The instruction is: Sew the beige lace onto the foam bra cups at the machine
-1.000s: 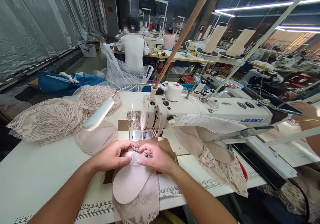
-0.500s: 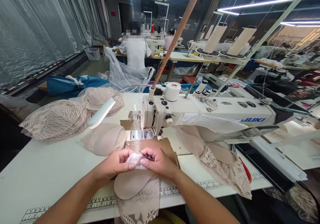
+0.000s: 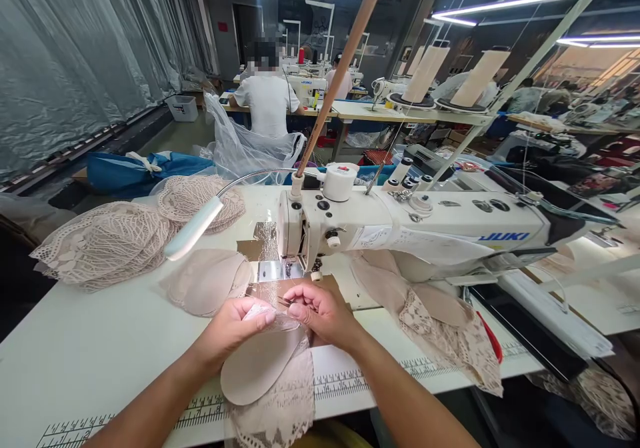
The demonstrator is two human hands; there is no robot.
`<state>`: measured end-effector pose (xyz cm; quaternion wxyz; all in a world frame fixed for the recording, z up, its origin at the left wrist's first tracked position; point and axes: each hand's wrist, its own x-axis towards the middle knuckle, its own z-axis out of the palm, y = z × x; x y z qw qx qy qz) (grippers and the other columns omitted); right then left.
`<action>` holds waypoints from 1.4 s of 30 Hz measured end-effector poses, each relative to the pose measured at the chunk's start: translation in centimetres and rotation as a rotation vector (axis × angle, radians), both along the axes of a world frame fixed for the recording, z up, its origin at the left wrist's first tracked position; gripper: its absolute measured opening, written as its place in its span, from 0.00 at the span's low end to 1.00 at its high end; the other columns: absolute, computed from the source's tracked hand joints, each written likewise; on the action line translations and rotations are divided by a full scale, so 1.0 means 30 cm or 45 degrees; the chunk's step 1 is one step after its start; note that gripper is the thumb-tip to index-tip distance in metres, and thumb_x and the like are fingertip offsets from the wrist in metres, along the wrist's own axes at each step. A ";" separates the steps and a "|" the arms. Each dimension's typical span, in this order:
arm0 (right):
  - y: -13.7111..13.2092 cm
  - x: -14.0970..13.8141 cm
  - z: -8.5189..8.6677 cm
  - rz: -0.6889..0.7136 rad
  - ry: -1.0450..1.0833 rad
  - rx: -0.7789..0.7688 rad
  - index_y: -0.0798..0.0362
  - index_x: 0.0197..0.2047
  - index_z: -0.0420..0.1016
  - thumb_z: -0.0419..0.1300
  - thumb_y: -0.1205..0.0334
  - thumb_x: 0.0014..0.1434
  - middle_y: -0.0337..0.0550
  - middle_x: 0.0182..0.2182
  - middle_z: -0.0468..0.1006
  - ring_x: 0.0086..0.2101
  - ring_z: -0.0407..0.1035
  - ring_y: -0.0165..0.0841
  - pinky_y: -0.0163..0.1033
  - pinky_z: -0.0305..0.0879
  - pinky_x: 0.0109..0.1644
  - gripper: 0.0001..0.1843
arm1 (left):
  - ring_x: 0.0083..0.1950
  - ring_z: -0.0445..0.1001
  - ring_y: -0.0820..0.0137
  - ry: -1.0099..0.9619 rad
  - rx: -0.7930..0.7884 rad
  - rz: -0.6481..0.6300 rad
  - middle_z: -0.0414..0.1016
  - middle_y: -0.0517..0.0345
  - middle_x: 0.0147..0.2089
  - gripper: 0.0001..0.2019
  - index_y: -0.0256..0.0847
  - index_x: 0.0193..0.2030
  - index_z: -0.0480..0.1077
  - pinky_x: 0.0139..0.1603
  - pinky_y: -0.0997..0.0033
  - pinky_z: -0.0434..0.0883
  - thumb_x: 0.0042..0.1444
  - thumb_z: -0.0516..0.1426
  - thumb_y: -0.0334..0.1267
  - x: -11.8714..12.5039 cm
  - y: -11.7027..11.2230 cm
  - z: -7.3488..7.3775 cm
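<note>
In front of the sewing machine's needle area, my left hand [image 3: 245, 325] is closed, pinching the top edge of a beige lace bra cup piece [image 3: 263, 368]. A smooth oval pad shows on this piece, and its lace part hangs over the table's front edge. My right hand [image 3: 320, 311] is closed around a small metal tool that looks like thread snips [image 3: 284, 301], their points turned left toward the fabric. Its fingertips are also at the fabric's right end. Just beyond my hands stands the white sewing machine [image 3: 345, 221], a bright lamp spot falling beside its needle.
Stacked lace pieces [image 3: 105, 241] lie on the left, with a single beige cup [image 3: 207, 281] nearer the machine. More lace fabric [image 3: 440, 315] is at the right. A bendable lamp [image 3: 195, 228] arches over the table. A printed ruler [image 3: 345, 385] runs along its front edge.
My hands have drawn slightly apart, and the points of the snips now show more clearly. The bra cup piece has turned and shifted a little. The whole view has moved slightly.
</note>
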<state>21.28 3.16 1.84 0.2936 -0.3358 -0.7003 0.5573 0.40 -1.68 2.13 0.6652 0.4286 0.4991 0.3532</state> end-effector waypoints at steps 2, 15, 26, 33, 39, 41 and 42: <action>-0.002 -0.005 0.008 0.001 -0.026 0.028 0.51 0.43 0.75 0.60 0.57 0.58 0.41 0.36 0.75 0.35 0.69 0.32 0.35 0.66 0.38 0.11 | 0.28 0.59 0.73 0.022 0.028 0.001 0.65 0.61 0.24 0.19 0.35 0.27 0.71 0.28 0.74 0.57 0.49 0.64 0.52 0.004 0.002 0.000; -0.034 -0.051 0.036 -0.018 -0.128 0.019 0.49 0.40 0.78 0.62 0.59 0.58 0.40 0.36 0.79 0.38 0.72 0.35 0.37 0.66 0.40 0.08 | 0.27 0.55 0.74 0.087 0.076 -0.067 0.60 0.62 0.23 0.21 0.36 0.23 0.68 0.27 0.74 0.54 0.47 0.64 0.54 0.006 0.009 -0.029; -0.002 -0.033 0.002 -0.066 -0.063 0.034 0.52 0.38 0.78 0.63 0.61 0.55 0.40 0.33 0.78 0.34 0.71 0.32 0.35 0.66 0.38 0.06 | 0.28 0.59 0.74 0.077 0.054 -0.077 0.66 0.59 0.29 0.18 0.36 0.38 0.73 0.26 0.76 0.56 0.54 0.60 0.52 -0.036 -0.003 0.002; -0.001 -0.046 0.029 0.071 -0.141 0.026 0.51 0.40 0.78 0.63 0.61 0.55 0.41 0.36 0.79 0.38 0.73 0.35 0.37 0.66 0.41 0.08 | 0.27 0.49 0.76 0.130 0.136 -0.193 0.53 0.64 0.24 0.20 0.36 0.26 0.64 0.26 0.74 0.47 0.56 0.58 0.52 -0.033 0.002 -0.025; -0.015 -0.062 0.042 0.110 -0.140 0.013 0.51 0.40 0.78 0.63 0.62 0.56 0.39 0.36 0.80 0.38 0.73 0.34 0.35 0.66 0.41 0.08 | 0.25 0.46 0.77 0.138 0.080 -0.223 0.49 0.66 0.23 0.22 0.37 0.23 0.60 0.24 0.75 0.44 0.53 0.60 0.53 -0.033 0.002 -0.050; -0.018 -0.066 0.039 0.086 -0.142 0.019 0.52 0.39 0.78 0.62 0.62 0.57 0.39 0.35 0.80 0.38 0.73 0.33 0.35 0.65 0.41 0.06 | 0.25 0.46 0.78 0.153 0.066 -0.224 0.49 0.67 0.22 0.22 0.38 0.22 0.59 0.23 0.75 0.44 0.53 0.60 0.53 -0.028 0.003 -0.044; -0.019 -0.068 0.036 0.066 -0.140 0.021 0.52 0.38 0.79 0.61 0.63 0.57 0.39 0.34 0.80 0.37 0.73 0.33 0.35 0.65 0.41 0.06 | 0.24 0.46 0.78 0.168 0.058 -0.221 0.49 0.67 0.22 0.22 0.38 0.22 0.59 0.23 0.75 0.44 0.53 0.60 0.53 -0.025 0.005 -0.040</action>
